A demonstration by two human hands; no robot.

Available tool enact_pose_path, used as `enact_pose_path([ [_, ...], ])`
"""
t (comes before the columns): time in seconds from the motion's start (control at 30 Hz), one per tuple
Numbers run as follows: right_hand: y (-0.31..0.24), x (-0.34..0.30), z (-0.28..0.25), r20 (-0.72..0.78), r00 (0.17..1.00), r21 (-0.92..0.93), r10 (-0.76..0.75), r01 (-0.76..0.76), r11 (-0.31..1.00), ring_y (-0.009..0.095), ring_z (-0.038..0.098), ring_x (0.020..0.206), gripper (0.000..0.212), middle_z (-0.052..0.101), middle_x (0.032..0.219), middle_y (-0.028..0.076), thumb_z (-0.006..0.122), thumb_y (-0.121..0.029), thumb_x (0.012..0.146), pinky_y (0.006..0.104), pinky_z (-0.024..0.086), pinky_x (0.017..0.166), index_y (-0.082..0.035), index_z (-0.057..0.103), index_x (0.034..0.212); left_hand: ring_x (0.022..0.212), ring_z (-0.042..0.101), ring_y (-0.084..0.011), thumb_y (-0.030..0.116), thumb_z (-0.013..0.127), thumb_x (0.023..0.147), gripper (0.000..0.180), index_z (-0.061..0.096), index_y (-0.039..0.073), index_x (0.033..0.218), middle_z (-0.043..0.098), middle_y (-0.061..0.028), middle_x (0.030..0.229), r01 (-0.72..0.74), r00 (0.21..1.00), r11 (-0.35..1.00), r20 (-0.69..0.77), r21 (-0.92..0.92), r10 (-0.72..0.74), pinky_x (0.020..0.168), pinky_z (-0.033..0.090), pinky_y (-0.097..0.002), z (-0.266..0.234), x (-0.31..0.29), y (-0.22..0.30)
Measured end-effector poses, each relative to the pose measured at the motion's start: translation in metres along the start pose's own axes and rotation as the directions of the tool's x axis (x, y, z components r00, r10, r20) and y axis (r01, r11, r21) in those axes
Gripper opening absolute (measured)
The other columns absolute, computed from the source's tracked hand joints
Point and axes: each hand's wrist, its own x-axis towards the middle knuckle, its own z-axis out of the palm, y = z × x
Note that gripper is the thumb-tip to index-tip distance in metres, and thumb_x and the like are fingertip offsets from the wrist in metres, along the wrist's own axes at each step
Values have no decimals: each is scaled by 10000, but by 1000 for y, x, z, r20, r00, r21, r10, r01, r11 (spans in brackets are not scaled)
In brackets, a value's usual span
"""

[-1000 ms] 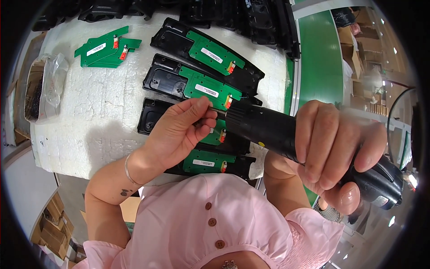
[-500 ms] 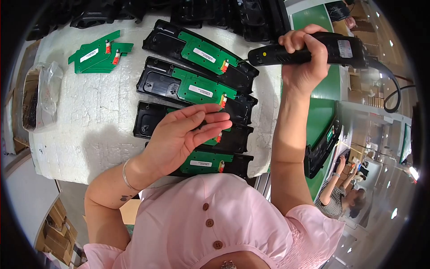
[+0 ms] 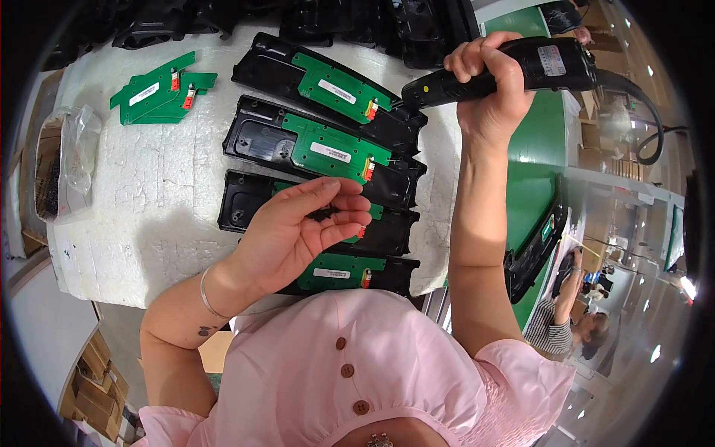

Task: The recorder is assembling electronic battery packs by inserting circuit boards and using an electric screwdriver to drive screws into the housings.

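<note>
We'd curled our L hand, hold unclear; R hand gripped driver, tip by top PCB to L, slanting down-right.

Cardboard boxes, a co-worker (in stripes).

on the white foam slab, four long black plastic housings lie one behind another, flat green circuit boards in them. left: overlapping angular green boards, then a bag-lined open box; behind: piled black plastic parts; right: a flat green belt.
</note>
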Motion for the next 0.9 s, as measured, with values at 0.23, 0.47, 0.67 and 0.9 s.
enact_pose_path([
  [0.23, -25, 1, -14, -66, 997, 240, -35, 50, 969, 164, 430, 505, 139, 422, 576, 55, 501, -102, 739, 308, 413, 565, 7, 472, 821, 864, 577, -189, 182, 427, 912, 253, 527, -26, 1016, 571, -117, 956, -8, 998, 983, 57, -183, 19, 748, 507, -273, -11, -6, 19],
  [0.47, -54, -31, -80, -210, 801, 181, 560, -531, 828, 90, 378, 544, 250, 377, 609, -19, 584, -183, 788, 237, 342, 551, -32, 498, 967, 810, 569, -204, 138, 428, 908, 192, 517, -31, 931, 557, -134, 904, -374, 923, 900, 3, -224, 385, 695, 518, -280, -16, -88, 101],
  [0.67, -19, -92, -134, -208, 635, 124, 744, -738, 664, 138, 515, 654, 428, 515, 748, 53, 584, -151, 769, 255, 445, 605, 12, 418, 1128, 852, 566, -222, 167, 424, 913, 261, 496, -82, 940, 551, -162, 928, -757, 399, 415, -147, 504, 905, 814, 490, -310, -60, -160, 218],
  [0.9, 11, -103, -143, -197, 722, -162, 663, -691, 705, 126, 512, 838, 407, 557, 929, 81, 593, -128, 777, 239, 387, 784, 37, 461, 1125, 1087, 408, -138, 527, 213, 906, 628, 432, 47, 1247, 487, -48, 1204, -369, 504, 372, -153, 852, 850, 966, 264, -277, -65, -170, 223],
])
